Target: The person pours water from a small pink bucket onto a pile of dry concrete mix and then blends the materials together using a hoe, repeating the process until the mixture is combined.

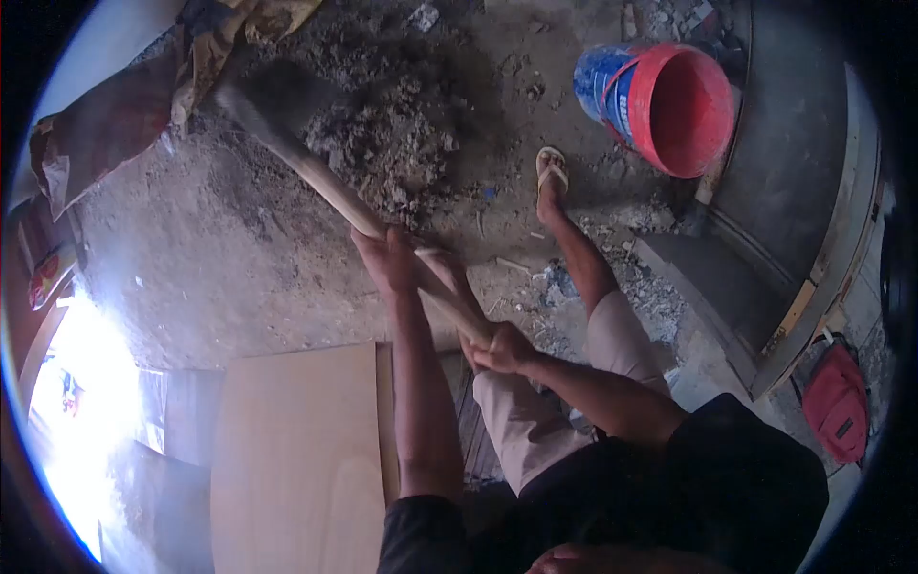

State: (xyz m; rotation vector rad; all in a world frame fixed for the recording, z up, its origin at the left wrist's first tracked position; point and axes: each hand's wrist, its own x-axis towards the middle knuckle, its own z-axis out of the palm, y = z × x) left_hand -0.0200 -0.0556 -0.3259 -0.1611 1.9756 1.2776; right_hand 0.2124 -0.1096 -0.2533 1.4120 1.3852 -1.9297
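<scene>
A long wooden-handled hoe [335,191] slants from the upper left down toward my body. Its head end is smeared by motion, with a dark blade shape over the heap of loose dark soil [382,143]. My left hand [387,260] is wrapped round the middle of the handle. Closer to my body, my right hand [504,349] grips the handle near its lower end, by my knee.
A red and blue bucket [684,110] lies tipped, its mouth facing right. My sandalled foot [551,172] stands between the heap and bucket. Wooden boards [296,459] are at lower left, grey panels [708,287] at right, with rubble and a red bag [835,402].
</scene>
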